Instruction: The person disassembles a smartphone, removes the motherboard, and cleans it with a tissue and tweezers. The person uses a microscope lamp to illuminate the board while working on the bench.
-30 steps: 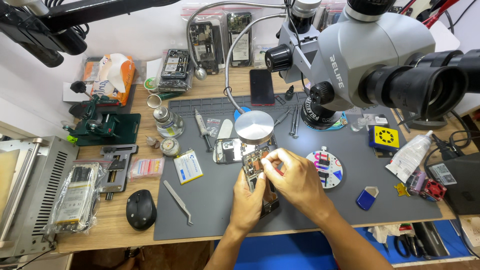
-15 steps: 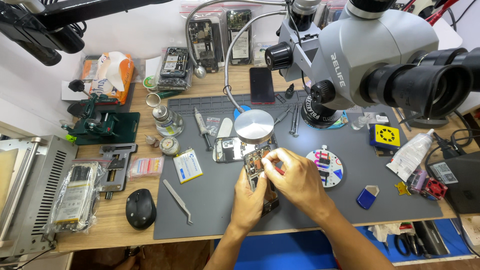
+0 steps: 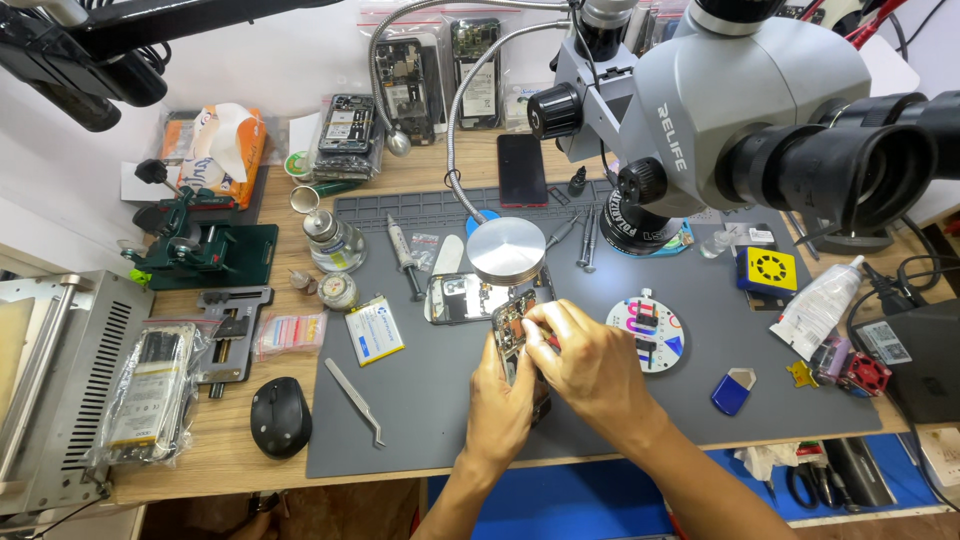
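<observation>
**Opened phone under my fingers on the mat**

Opened phone [image 3: 515, 335] sits near the middle of the grey work mat [image 3: 420, 420], just in front of the round metal disc [image 3: 506, 250] and below the big grey microscope [image 3: 720, 110]. My left hand [image 3: 500, 405] cradles its lower end from below, fingers curled around the frame. My right hand [image 3: 590, 365] comes over the top, thumb and forefinger pressed together on something small and reddish at the board; I cannot tell what it is. I judge this to be the picking stage at the exposed internals, and the next move calls for a steady, light pull without letting the frame slip. Tweezers [image 3: 355, 400] lie untouched to the left, near the loose battery [image 3: 375, 330].
</observation>
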